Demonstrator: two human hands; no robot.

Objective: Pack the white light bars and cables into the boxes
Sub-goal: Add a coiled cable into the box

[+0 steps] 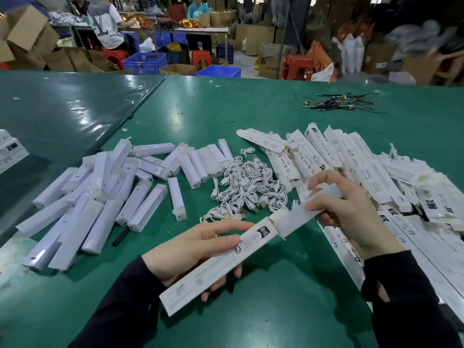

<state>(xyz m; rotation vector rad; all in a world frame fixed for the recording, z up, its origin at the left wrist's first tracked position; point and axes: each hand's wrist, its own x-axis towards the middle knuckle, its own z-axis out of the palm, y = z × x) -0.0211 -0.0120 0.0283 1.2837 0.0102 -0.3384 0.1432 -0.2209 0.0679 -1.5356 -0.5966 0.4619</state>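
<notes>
From the head camera, I am holding a long white box (221, 266) in my left hand (193, 249), thumb lying along its printed top face and fingers curling underneath, so the box is slanting up to the right across my palm. A white light bar (298, 214) is sticking out of the box's open upper end, partly inside. My right hand (351, 209) is pinching the bar's far end, fingers bent over it from above, well apart from my left hand's grip. On the green table (276, 116), a heap of loose light bars (105, 192) is lying to my left, a tangle of white cables (248, 189) is sitting just beyond the held box, and a pile of flat boxes (376, 172) is spreading out to my right, behind and beneath my right hand.
</notes>
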